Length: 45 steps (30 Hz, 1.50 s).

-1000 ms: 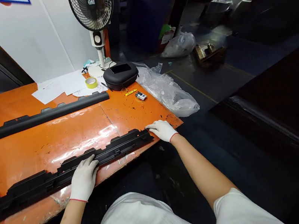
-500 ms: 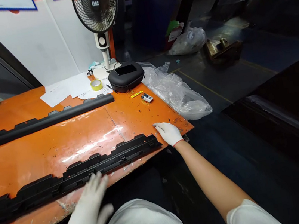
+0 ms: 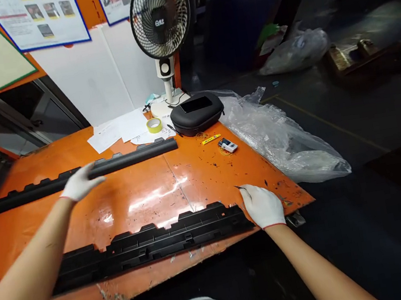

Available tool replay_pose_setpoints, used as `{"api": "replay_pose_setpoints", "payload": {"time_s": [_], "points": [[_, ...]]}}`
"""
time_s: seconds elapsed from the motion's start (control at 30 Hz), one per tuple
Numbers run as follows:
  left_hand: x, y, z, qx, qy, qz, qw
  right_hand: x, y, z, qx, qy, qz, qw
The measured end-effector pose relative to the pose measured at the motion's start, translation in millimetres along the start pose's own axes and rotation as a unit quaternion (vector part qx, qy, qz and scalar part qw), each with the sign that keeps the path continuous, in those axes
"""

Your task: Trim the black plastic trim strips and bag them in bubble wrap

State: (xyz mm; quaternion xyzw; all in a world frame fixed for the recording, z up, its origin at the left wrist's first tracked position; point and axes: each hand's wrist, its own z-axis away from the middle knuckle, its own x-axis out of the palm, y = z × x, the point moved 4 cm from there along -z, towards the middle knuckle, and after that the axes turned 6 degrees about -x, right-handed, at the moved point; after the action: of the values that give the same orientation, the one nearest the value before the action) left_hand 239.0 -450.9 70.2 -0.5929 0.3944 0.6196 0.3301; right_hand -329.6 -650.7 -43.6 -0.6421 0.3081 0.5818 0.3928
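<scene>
My left hand [image 3: 81, 183], in a white glove, is over the far black strip [image 3: 136, 157], its fingers apart and nothing in them. Whether it touches the strip is unclear. My right hand [image 3: 264, 205], also gloved, rests near the table's right corner with its fingers closed on a small dark pointed tool [image 3: 239, 187], mostly hidden by the glove. Just left of that hand ends the near black strip [image 3: 162, 242], which lies along the front edge of the orange table [image 3: 146, 194] with its ribbed side showing.
A fan [image 3: 161, 22] stands at the back by papers [image 3: 117, 131], yellow tape [image 3: 154, 125] and a black case [image 3: 198, 115] with a phone on it. A yellow knife [image 3: 211, 139] and a small white device [image 3: 228, 145] lie nearer. Plastic wrap [image 3: 286, 141] hangs beyond the right edge.
My left hand has moved from the near strip forward to the far one. The view has shifted left and up, and my right hand stays by the table's corner, still closed.
</scene>
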Motion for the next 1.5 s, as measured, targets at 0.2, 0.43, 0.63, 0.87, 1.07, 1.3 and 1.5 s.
{"api": "replay_pose_setpoints", "payload": {"time_s": [0.2, 0.43, 0.63, 0.87, 1.07, 1.3, 1.5], "points": [[67.8, 35.1, -92.1, -0.047, -0.011, -0.100, 0.994, 1.7, 0.5, -0.4, 0.007, 0.003, 0.009, 1.000], [83.6, 73.3, -63.8, 0.061, -0.006, -0.082, 0.995, 1.7, 0.7, 1.1, 0.015, 0.006, 0.002, 1.000], [87.5, 127.0, -21.7, 0.201, -0.111, -0.003, 0.973, 1.4, 0.2, 1.1, 0.020, 0.023, -0.035, 0.999], [73.8, 176.4, -46.4, 0.164, -0.254, -0.147, 0.942, 1.3, -2.2, 1.6, 0.000, 0.038, -0.019, 0.999], [45.2, 201.3, -17.0, 0.238, -0.085, -0.198, 0.947, 8.9, 2.2, 4.6, -0.036, 0.092, -0.052, 0.994], [73.8, 187.9, 49.7, 0.169, -0.058, -0.119, 0.977, 8.6, 13.4, -7.6, -0.044, 0.093, -0.166, 0.981], [100.9, 176.9, 74.5, 0.192, -0.059, -0.077, 0.977, 0.6, 7.7, -25.4, -0.057, 0.076, -0.165, 0.982]]}}
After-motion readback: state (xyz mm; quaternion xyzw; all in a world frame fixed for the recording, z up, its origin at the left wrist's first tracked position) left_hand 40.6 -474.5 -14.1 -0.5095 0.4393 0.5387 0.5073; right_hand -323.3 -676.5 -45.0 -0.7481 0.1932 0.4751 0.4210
